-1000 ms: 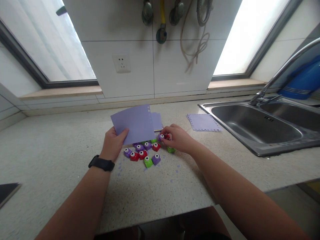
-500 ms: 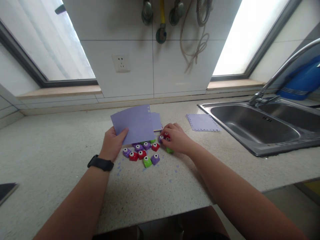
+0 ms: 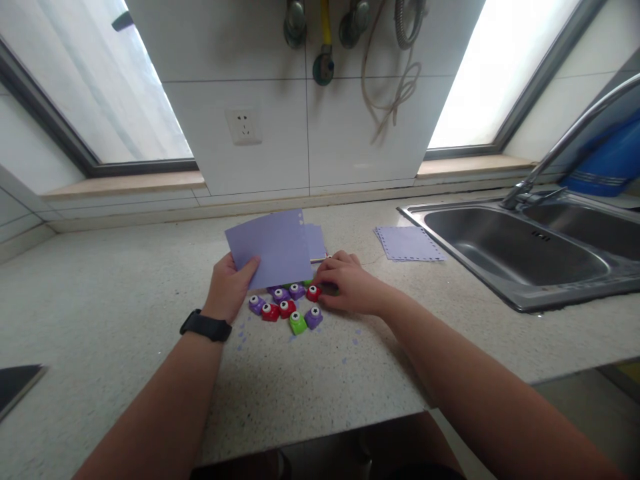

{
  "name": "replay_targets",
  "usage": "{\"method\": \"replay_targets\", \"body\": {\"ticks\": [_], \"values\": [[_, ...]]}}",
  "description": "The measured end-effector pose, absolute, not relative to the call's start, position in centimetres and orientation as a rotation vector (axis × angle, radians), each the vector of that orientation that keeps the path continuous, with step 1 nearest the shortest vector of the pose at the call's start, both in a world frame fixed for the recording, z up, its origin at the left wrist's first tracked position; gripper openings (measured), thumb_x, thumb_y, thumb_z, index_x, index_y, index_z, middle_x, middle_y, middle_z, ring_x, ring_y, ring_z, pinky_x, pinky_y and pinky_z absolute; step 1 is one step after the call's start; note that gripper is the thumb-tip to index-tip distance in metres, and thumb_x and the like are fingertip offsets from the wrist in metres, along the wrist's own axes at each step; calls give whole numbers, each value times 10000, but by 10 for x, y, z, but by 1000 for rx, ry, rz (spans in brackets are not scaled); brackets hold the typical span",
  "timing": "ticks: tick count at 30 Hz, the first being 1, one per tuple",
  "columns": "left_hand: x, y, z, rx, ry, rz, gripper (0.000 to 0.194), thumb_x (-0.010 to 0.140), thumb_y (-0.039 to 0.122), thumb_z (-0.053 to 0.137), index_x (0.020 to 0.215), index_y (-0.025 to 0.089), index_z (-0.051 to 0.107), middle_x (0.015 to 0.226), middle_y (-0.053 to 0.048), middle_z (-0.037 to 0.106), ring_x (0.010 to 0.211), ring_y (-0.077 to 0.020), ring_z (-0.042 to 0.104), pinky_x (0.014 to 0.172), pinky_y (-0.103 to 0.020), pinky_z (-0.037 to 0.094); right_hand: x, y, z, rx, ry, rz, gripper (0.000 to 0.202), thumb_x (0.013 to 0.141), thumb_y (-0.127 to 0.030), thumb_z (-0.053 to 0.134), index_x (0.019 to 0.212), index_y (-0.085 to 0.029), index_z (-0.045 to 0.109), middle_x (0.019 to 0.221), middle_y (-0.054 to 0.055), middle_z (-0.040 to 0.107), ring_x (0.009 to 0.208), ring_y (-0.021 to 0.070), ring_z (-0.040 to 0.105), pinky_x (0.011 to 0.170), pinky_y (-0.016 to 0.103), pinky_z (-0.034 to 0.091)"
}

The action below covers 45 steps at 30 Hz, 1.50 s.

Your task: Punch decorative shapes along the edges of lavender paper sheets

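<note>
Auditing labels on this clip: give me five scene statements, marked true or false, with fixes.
1. The left hand holds a purple sheet. True.
2. The right hand is inside the sink. False: it is at a red punch; whether it grips it is unclear.
3. The black wristband is on the right wrist. False: it is on the left.
4. A stack of purple sheets with holes along the edges lies beside the sink. True.
5. The front green punch lies right of the purple punch next to it. False: it lies to its left.
</note>
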State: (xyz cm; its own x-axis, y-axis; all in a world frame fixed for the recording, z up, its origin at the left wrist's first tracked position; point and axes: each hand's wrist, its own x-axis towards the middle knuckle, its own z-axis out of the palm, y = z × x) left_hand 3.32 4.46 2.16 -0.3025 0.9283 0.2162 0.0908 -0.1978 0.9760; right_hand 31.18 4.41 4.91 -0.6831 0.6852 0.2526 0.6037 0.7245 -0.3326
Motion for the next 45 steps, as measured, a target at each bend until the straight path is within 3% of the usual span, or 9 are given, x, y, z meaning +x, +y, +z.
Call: {"method": "replay_targets", "body": {"ticks": [10,13,20,26,30,37,45], "values": [[36,45,20,1179,1273,1614,458,732,349,830,1130,144,734,1072,-94,789,944,-252,741,927,-412,563,310,39,51,-987,-2623,300,262,818,-268,737,1073,-320,773,1118,61,715,1104,328,496,899,450,302],[37,46,19,1120,1178,1645,466,736,334,836,1146,145,724,1075,-90,788,934,-243,742,948,-424,559,309,39,52,-973,-2632,317,208,806,-272,747,1010,-302,774,1115,59,711,1109,327,491,913,451,298],[45,46,25,934,1037,1714,422,778,296,779,1170,165,692,1092,-84,774,921,-232,737,852,-392,608,313,43,57,-1041,-2472,338,180,789,-272,755,939,-236,664,921,48,690,1016,279,553,950,444,352],[49,41,35,900,1028,1637,390,835,315,686,1211,219,646,1162,-65,736,851,-226,737,657,-354,645,316,52,52,-1148,-2065,662,204,854,-330,684,956,-239,533,770,-8,636,684,174,573,660,335,433],[50,38,36,953,1002,1584,412,827,329,700,1220,218,648,1161,-79,736,846,-233,736,645,-356,650,315,58,48,-1011,-1705,1005,303,863,-388,696,1015,-255,470,827,-15,646,637,158,620,592,325,465],[48,38,31,1028,1009,1566,440,763,334,798,1170,221,673,1138,-77,735,610,-135,661,473,-260,576,315,62,51,-818,-1331,1311,368,787,-363,798,996,-254,514,888,-18,654,670,135,640,605,303,498],[47,37,28,1066,1012,1531,420,745,342,824,1115,199,686,1115,-84,742,553,-118,628,408,-235,509,316,63,51,-720,-1183,1431,352,803,-414,792,1030,-268,566,972,2,677,815,159,679,800,350,547]]}}
